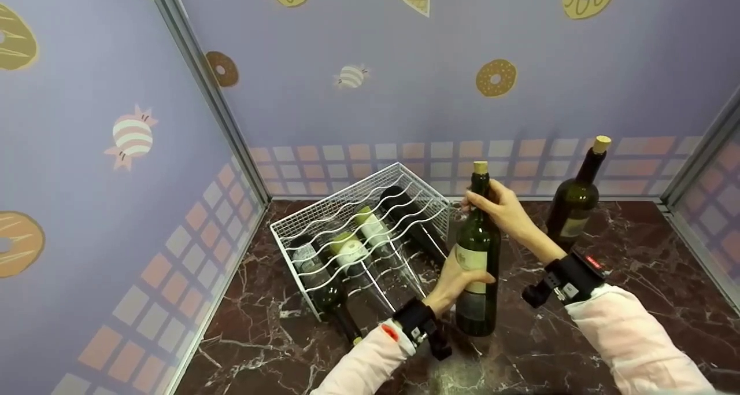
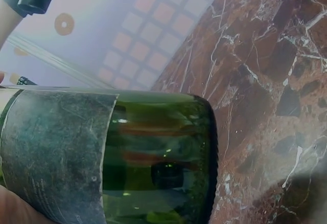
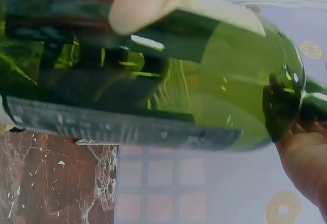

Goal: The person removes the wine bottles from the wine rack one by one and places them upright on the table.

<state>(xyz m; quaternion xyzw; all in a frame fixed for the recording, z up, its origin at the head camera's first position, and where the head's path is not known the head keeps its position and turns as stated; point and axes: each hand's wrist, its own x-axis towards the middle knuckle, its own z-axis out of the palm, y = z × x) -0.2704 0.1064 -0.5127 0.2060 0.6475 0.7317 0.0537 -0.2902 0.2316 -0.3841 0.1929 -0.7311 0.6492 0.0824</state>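
Note:
A green wine bottle (image 1: 475, 311) with a cork in its neck stands upright between my two hands. My left hand (image 1: 454, 282) grips its body at the pale label, the thumb across the front. My right hand (image 1: 506, 210) holds the neck, its thumb and fingers around the glass just below the cork. In the left wrist view, the bottle's base and dark lower label (image 2: 56, 147) fill the lower left, close over the marbled surface. The right wrist view shows the left thumb (image 3: 145, 4) pressed on the glass.
On the left, a white wire rack (image 1: 324, 203) with wavy bars holds several bottles lying side by side. One dark bottle (image 1: 330, 294) has its neck toward me. Another corked bottle (image 1: 572, 201) stands behind my right wrist. Patterned walls (image 1: 416, 94) enclose the marbled tabletop (image 1: 248, 325).

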